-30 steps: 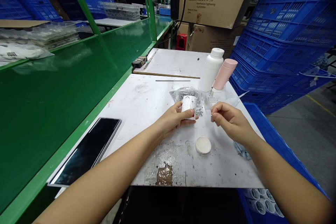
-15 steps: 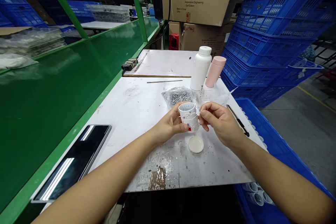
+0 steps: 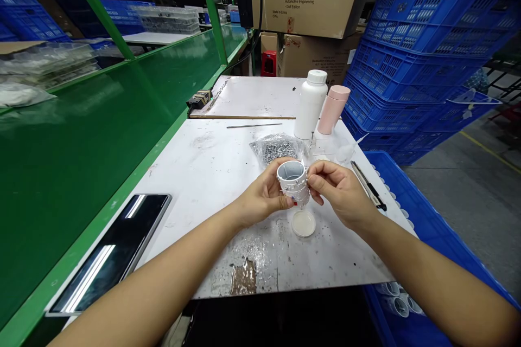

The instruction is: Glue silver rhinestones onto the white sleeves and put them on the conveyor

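Note:
A white cylindrical cup (image 3: 293, 184), with small bits studding its side, is held above the table by my left hand (image 3: 271, 190), whose fingers and thumb wrap round it. My right hand (image 3: 331, 187) pinches at the cup's right side; whatever lies between its fingertips is too small to name. Below the cup a round whitish lid or dish (image 3: 303, 223) lies on the white table (image 3: 195, 173). Behind my hands rests a clear bag of small metal parts (image 3: 277, 148).
A white bottle (image 3: 311, 105) and a pink bottle (image 3: 332, 110) stand at the back right. A black cutter (image 3: 368, 187) lies right of my right hand, a thin rod (image 3: 254, 126) behind the bag. A blue crate (image 3: 431, 244) borders the right edge; a dark glossy panel (image 3: 109, 255) lies left.
The cup has tilted so that more of its open top shows. My right hand has shifted slightly left, closer against the cup's side.

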Action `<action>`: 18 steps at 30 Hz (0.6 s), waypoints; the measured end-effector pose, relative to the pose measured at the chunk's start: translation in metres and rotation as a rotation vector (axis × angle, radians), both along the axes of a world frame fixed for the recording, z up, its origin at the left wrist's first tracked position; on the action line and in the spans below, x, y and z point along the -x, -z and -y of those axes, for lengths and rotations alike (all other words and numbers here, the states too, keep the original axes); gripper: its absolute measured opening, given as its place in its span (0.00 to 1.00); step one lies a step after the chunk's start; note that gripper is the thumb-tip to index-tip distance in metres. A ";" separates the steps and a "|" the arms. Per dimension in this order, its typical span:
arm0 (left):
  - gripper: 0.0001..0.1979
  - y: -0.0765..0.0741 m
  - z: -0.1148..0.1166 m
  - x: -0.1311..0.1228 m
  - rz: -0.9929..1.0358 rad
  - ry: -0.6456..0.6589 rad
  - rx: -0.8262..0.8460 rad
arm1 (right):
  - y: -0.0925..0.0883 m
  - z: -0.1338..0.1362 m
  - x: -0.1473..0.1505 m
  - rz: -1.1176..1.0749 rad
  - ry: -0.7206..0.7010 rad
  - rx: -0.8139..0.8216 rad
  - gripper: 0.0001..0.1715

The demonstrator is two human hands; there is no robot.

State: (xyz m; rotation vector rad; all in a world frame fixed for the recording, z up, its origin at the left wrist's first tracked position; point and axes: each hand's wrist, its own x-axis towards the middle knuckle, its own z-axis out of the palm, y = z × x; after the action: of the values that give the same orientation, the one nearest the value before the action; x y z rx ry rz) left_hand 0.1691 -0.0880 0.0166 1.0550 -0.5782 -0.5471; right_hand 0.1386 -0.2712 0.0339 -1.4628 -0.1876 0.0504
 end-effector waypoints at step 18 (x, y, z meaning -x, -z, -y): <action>0.27 0.000 -0.004 0.002 0.141 -0.009 -0.080 | 0.002 0.002 0.000 -0.014 -0.076 -0.109 0.18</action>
State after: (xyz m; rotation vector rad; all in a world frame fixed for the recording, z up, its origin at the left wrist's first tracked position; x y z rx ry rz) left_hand 0.1676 -0.0840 0.0162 1.1782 -0.6794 -0.4938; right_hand 0.1390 -0.2729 0.0316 -1.3458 -0.2310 0.1100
